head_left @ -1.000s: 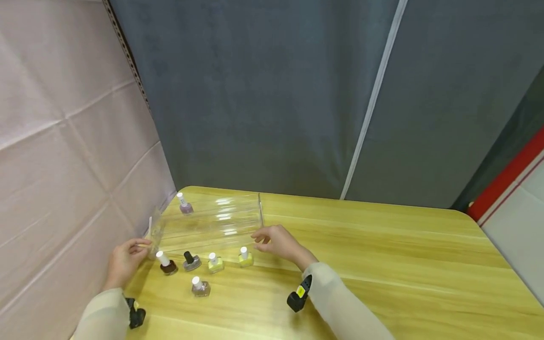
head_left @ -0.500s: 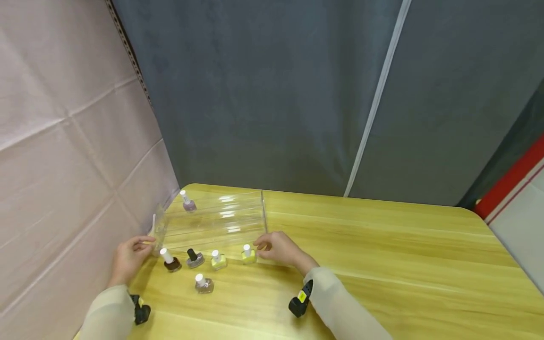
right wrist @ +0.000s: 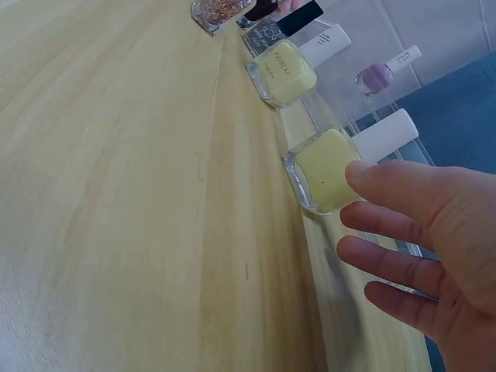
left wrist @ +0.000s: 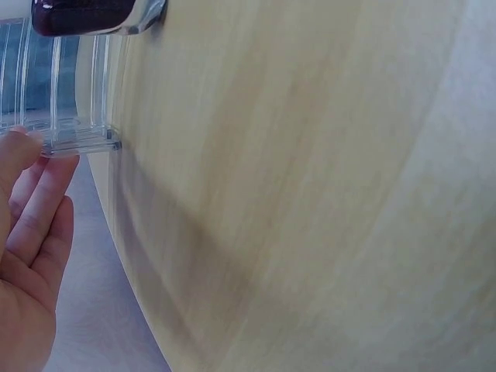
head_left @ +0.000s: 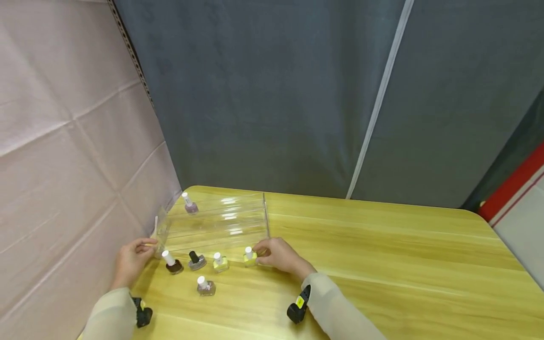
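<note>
A clear tiered display rack [head_left: 216, 231] lies near the table's far left. My left hand [head_left: 131, 261] pinches its left side; in the left wrist view the thumb overlaps the clear edge and the fingers [left wrist: 50, 194] lie below. My right hand [head_left: 280, 256] is at a yellow nail polish bottle [head_left: 250, 259] with a white cap. In the right wrist view its thumb [right wrist: 387, 182] overlaps that bottle's shoulder, the other fingers spread fairly straight beside it. A second yellow bottle [head_left: 220, 265], a grey one [head_left: 197, 262] with a black cap and a dark one [head_left: 174, 267] line the rack's front.
A glittery nail polish bottle [head_left: 207, 288] stands nearer the front. One lilac bottle [head_left: 191, 208] sits at the rack's upper left. The wooden table [head_left: 382, 264] meets a pink cloth wall [head_left: 63, 189] on the left and a grey curtain [head_left: 263, 104] behind.
My right hand has come down and left from the rack's right corner to the right-hand yellow bottle. The left hand stays at the rack's left side. The view shifts slightly.
</note>
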A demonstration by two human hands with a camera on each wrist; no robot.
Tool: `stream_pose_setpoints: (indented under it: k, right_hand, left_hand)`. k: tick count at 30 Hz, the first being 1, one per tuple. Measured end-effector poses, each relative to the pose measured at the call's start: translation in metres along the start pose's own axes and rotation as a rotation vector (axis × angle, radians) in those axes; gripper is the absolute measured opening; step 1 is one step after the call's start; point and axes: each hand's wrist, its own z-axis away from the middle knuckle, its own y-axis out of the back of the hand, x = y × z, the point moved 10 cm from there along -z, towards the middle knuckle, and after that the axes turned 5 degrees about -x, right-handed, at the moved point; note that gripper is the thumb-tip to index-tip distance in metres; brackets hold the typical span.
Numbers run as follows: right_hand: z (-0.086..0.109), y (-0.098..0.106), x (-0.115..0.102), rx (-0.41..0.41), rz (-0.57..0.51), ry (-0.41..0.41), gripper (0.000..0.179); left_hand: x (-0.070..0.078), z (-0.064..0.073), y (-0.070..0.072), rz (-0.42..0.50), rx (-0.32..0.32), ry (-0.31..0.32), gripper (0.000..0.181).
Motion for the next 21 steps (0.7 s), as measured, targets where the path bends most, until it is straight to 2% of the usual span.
stream_pose_setpoints:
  k: [21]
  right_hand:
    - [0.0006, -0.0036, 0.0044, 0.042, 0.019, -0.047, 0.023]
  left_hand:
    - [-0.0029, -0.0007, 0.0000, -0.019, 0.023, -0.001, 0.017]
